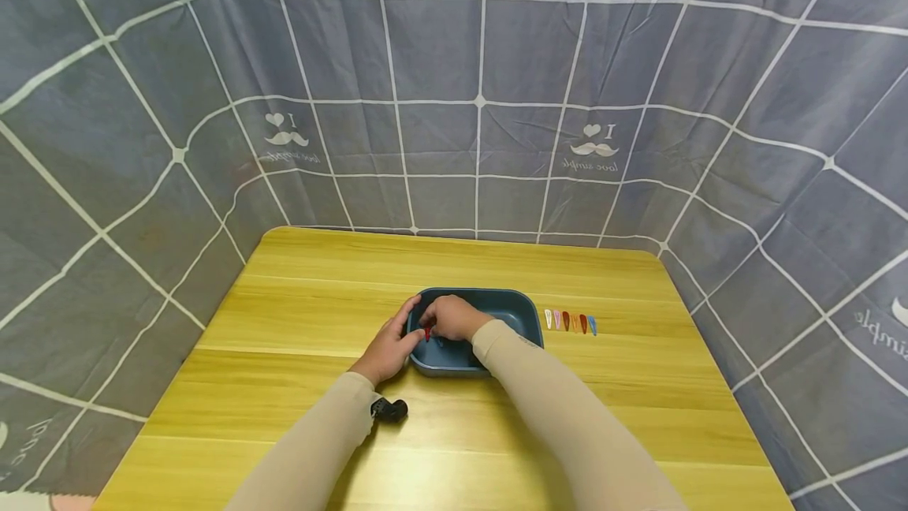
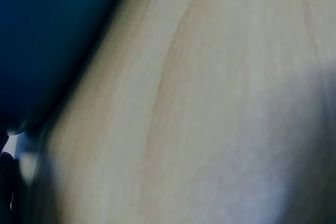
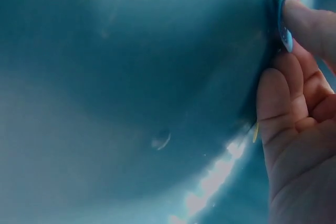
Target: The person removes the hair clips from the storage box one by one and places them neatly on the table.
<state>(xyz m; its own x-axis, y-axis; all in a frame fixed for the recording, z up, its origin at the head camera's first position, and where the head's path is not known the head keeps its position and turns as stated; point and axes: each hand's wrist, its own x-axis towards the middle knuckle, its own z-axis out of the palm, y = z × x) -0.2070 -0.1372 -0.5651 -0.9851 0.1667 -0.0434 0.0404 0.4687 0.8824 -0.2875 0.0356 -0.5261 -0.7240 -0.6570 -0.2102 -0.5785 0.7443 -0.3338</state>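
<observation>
Inside the dark teal tray [image 1: 514,307], my right hand [image 1: 454,317] has its fingers curled and pinches at small hair clips by the left wall. A red hair clip [image 1: 427,333] shows at its fingertips. In the right wrist view a blue hair clip [image 3: 284,32] lies against the thumb, and a bit of yellow [image 3: 255,132] peeks out below the fingers. Which clips are gripped is partly hidden. My left hand [image 1: 387,348] rests along the tray's left rim with fingers extended, its thumb near the red clip. The left wrist view is blurred, showing tray wall and tabletop.
Right of the tray, a row of several hair clips [image 1: 566,322] in white, pink, reds, orange and blue lies on the wooden table [image 1: 312,282]. A small black device [image 1: 389,410] is strapped at my left wrist. Grey checked curtains [image 1: 440,140] surround the table.
</observation>
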